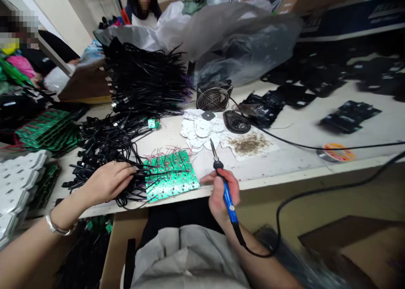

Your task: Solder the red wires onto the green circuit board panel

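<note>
My right hand (219, 195) is closed around a blue-handled soldering iron (225, 188), tip pointing up and away, just right of a green circuit board panel (171, 174) with thin red wires on the table's near edge. My left hand (107, 182) rests at the panel's left side, fingers pinched on a black cable (139, 171) lying over the board. A silver bracelet sits on my left wrist.
A big heap of black cables (142, 80) fills the back left. White round boards (199, 130), a small fan (214, 97), a black iron stand (236, 122), a solder spool (337, 152) and stacked green boards (47, 130) lie around. Two other people sit beyond the table.
</note>
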### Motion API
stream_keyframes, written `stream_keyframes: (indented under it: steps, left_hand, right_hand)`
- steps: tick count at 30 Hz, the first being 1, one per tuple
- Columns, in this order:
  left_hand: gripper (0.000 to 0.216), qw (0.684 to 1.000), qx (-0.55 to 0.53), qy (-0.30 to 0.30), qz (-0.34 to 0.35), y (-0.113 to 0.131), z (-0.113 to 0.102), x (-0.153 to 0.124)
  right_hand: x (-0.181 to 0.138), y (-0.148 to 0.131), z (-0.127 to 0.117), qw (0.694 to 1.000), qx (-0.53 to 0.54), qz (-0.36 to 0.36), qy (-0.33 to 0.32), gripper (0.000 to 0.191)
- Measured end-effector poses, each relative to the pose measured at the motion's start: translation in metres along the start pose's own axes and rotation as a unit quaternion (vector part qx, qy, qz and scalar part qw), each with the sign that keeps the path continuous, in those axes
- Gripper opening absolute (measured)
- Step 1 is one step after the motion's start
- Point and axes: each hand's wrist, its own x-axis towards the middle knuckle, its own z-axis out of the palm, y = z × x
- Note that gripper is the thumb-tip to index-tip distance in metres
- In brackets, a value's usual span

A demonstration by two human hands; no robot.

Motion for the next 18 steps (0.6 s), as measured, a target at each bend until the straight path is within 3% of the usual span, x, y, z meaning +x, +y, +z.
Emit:
stream_keyframes:
  steps: [3,7,11,14,18]
  left_hand:
    - [0.027,0.999,-0.008,0.019,-0.036,0.009,0.008,0.001]
    - [0.028,0.994,-0.029,0.071,-0.078,0.052,0.012,0.042]
    - [0.02,0.994,0.01,-0.05,-0.094,0.097,0.035,0.097]
    - [0.017,0.989,0.013,-0.098,-0.113,0.106,0.053,0.113]
    - [0.019,0.988,-0.104,-0.009,-0.109,0.101,0.055,0.099]
  right_hand:
    - [-0.001,0.0,0.0,1.0,-0.007,0.006,-0.009,0.013]
    - [0.001,-0.004,0.003,1.0,-0.018,0.001,-0.007,0.012]
    - [0.006,-0.015,0.0,0.999,-0.036,-0.018,-0.011,0.013]
    - [0.01,-0.024,-0.008,0.996,-0.054,-0.047,-0.047,0.017]
    - [0.012,-0.032,-0.014,0.986,-0.096,-0.086,-0.104,0.017]
